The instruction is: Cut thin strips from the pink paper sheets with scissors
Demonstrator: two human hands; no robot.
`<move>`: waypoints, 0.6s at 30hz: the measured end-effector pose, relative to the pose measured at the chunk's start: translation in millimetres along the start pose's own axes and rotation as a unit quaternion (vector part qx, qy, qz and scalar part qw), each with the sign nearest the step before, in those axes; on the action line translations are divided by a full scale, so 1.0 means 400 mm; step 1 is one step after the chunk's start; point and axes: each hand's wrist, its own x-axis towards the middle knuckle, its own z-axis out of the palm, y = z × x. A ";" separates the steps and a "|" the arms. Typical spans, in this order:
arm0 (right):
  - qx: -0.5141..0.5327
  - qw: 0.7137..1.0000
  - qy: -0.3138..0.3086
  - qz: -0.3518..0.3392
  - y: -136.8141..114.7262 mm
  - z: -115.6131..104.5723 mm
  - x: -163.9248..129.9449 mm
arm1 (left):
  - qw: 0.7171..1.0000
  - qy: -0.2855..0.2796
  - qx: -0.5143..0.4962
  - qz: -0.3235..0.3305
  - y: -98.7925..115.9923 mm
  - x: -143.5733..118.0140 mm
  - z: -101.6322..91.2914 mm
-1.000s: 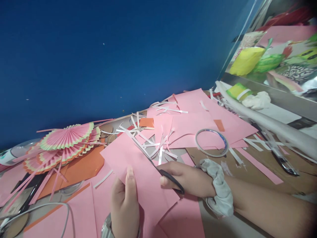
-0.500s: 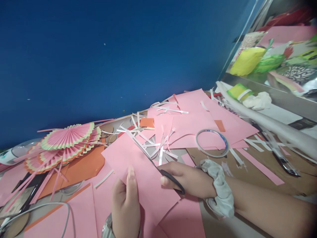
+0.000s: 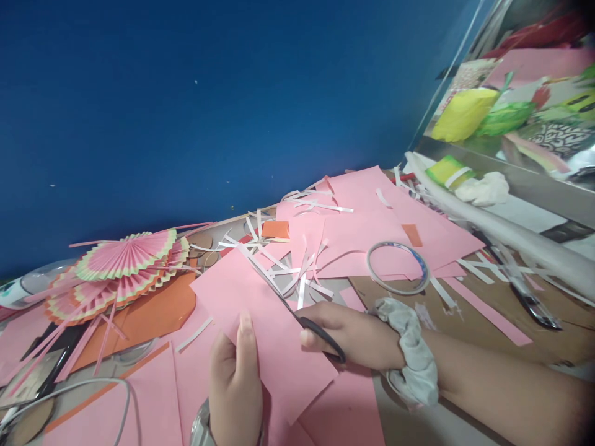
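Observation:
My left hand [image 3: 236,378] grips a sheet of pink paper [image 3: 283,347] with the thumb on top; the other fingers are hidden beneath it. My right hand [image 3: 348,334] is closed round the black handle of a pair of scissors [image 3: 325,339]. The scissor blades lie along the sheet's right-hand edge, pointing up and left. Whether paper sits between the blades I cannot tell. Beyond the blades lies a heap of narrow white and pink paper strips [image 3: 302,288]. More pink sheets [image 3: 353,409] lie under the held one.
Pleated paper fans [image 3: 132,257] rest on orange paper [image 3: 153,328] at left. A roll of clear tape [image 3: 424,282] lies right of centre on pink paper and brown cardboard [image 3: 478,331]. A black cutter [image 3: 534,303] and a white tube [image 3: 511,229] lie farther right. A blue wall [image 3: 209,111] stands behind.
Almost nothing differs. Both hands, the pink sheet and the scissors stay in nearly the same place; the view has shifted very slightly.

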 end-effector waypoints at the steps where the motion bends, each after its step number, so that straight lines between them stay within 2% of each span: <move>1: 0.001 1.000 0.000 0.001 -0.001 0.000 0.000 | 1.000 -0.002 0.002 0.003 0.000 0.000 -0.001; 7: 0.008 1.000 0.001 -0.002 -0.007 0.002 -0.002 | 0.999 0.004 0.040 0.029 0.008 -0.006 0.004; 13: -0.002 1.000 0.015 -0.013 0.004 0.003 -0.002 | 0.999 0.008 0.040 0.028 0.025 -0.012 0.013; 18: 0.022 1.000 -0.007 -0.010 0.005 -0.001 -0.001 | 0.999 0.001 0.032 0.022 0.024 -0.014 0.012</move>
